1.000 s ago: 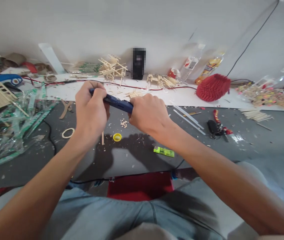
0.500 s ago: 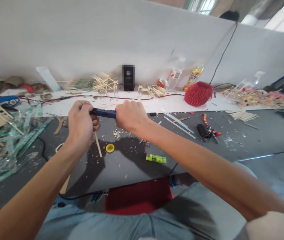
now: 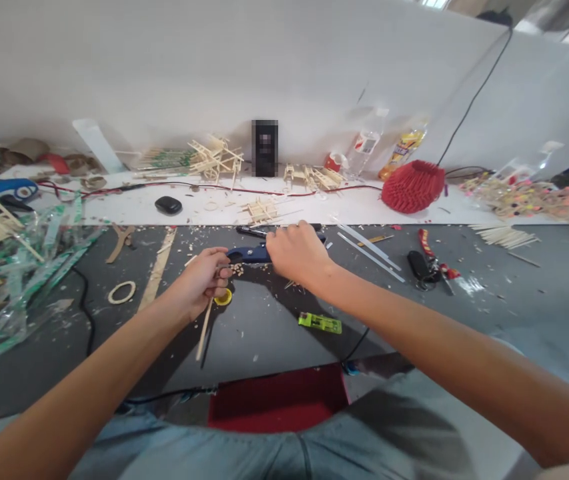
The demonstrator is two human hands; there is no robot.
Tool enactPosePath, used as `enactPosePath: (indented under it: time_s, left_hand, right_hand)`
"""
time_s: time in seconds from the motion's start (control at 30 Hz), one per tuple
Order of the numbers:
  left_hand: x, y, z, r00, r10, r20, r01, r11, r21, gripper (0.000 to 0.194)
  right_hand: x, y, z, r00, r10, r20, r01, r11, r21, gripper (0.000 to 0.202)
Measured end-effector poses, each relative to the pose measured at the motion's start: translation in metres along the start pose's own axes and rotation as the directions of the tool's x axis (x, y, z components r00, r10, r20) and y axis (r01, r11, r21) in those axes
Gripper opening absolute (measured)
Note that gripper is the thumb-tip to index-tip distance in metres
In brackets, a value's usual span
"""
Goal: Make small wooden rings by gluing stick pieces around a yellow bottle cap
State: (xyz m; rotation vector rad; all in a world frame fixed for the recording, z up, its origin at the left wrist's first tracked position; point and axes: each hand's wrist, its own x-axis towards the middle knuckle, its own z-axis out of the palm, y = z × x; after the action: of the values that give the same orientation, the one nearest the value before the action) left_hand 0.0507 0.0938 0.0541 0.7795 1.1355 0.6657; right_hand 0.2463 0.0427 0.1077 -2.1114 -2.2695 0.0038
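My right hand (image 3: 298, 252) is wrapped round the handle of a dark blue hand tool (image 3: 250, 255), whose head points left. My left hand (image 3: 205, 281) has its fingers closed on a thin wooden stick (image 3: 204, 330) beside the tool's head. The stick slants down toward the table's front edge; its upper end is hidden by my fingers. Just right of my left hand lies a yellow round cap (image 3: 223, 297). Small wooden bits (image 3: 237, 269) are scattered beneath the tool. A black pen-like object (image 3: 251, 232) lies behind it.
A green lighter (image 3: 320, 323) lies near the front edge. Keys (image 3: 419, 267) and clear strips (image 3: 370, 257) are to the right. Behind stand a red folded-paper object (image 3: 413, 187), bottles (image 3: 364, 143) and small stick models (image 3: 260, 211). Plastic wrappers (image 3: 29, 287) cover the left side.
Both hands have come lower with the tool, my left hand also moving right. More of the stick shows below my fingers. The mouse, small stick model and tape ring are now uncovered.
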Motion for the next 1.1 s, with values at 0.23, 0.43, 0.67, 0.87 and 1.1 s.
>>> enactPosePath:
  time_s: [0.23, 0.43, 0.67, 0.87, 1.1]
  left_hand:
    - [0.005, -0.002, -0.011, 0.999, -0.024, 0.025, 0.023, 0.999, 0.047, 0.038]
    - [0.01, 0.013, -0.016, 0.997, -0.012, 0.074, 0.005, 0.995, 0.104, 0.037]
    - [0.026, 0.094, -0.025, 0.972, 0.23, 0.043, -0.234, 0.949, 0.212, 0.025]
    - [0.044, 0.116, -0.019, 0.921, 0.388, -0.033, -0.332, 0.827, 0.453, 0.012]
    - [0.022, 0.109, -0.026, 0.868, 0.496, -0.016, -0.411, 0.736, 0.537, 0.018]
  right_hand:
    - [0.006, 0.012, 0.01, 0.994, -0.107, -0.021, 0.103, 0.985, -0.137, 0.022]
    - [0.009, 0.042, -0.009, 0.999, -0.01, -0.051, 0.001, 0.985, -0.17, 0.038]
    - [0.012, 0.156, -0.037, 0.922, 0.373, -0.101, -0.383, 0.917, -0.113, 0.052]
    - [0.004, 0.227, -0.029, 0.857, 0.513, -0.051, -0.515, 0.848, -0.123, 0.056]
    - [0.049, 0.27, 0.011, 0.892, 0.452, 0.004, -0.44, 0.871, -0.219, 0.048]
